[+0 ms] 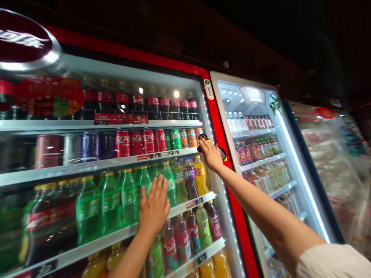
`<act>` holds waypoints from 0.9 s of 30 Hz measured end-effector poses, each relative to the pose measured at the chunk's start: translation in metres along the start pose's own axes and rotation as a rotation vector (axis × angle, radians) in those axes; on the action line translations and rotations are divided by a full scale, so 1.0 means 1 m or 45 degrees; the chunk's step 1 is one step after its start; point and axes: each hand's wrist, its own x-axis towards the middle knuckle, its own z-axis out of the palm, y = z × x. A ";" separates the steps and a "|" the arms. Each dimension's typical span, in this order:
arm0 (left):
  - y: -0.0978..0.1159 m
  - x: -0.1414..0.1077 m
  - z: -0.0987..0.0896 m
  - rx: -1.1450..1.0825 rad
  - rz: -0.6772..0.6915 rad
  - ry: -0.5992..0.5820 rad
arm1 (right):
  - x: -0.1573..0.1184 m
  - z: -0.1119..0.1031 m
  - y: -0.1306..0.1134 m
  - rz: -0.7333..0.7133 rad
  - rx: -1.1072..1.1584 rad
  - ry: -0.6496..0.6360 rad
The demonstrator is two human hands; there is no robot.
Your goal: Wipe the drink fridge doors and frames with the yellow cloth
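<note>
My left hand (155, 204) is raised in front of the glass door (191, 83) of a red-framed drinks fridge. Its fingers are stretched out and nothing is in it; green soda bottles (111, 204) stand behind the glass there. My right hand (211, 153) reaches to the door's right side, at the level of the can shelf. Its fingers lie over a small black-and-yellow object (222, 154), pressed near the red frame (217, 123). The palm hides much of this object, so its exact kind does not show.
Dark cola bottles (137, 101) line the upper shelf, with red cans (136, 143) below. To the right stands a second lit fridge (256, 131) with bottles. Farther right is a blurred display with packaged goods (327, 154). A round sign (23, 40) juts out at upper left.
</note>
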 end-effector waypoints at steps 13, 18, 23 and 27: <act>0.069 0.023 0.068 0.089 0.259 -0.047 | -0.031 0.003 0.066 -0.053 -0.111 -0.069; 0.108 0.045 0.093 0.114 0.320 0.023 | -0.019 -0.004 0.107 0.065 -0.055 0.057; 0.153 0.082 0.118 0.105 0.306 0.128 | 0.000 -0.004 0.169 0.061 0.155 0.242; 0.190 0.118 0.132 0.115 0.318 0.167 | 0.022 -0.001 0.212 -0.047 0.289 0.361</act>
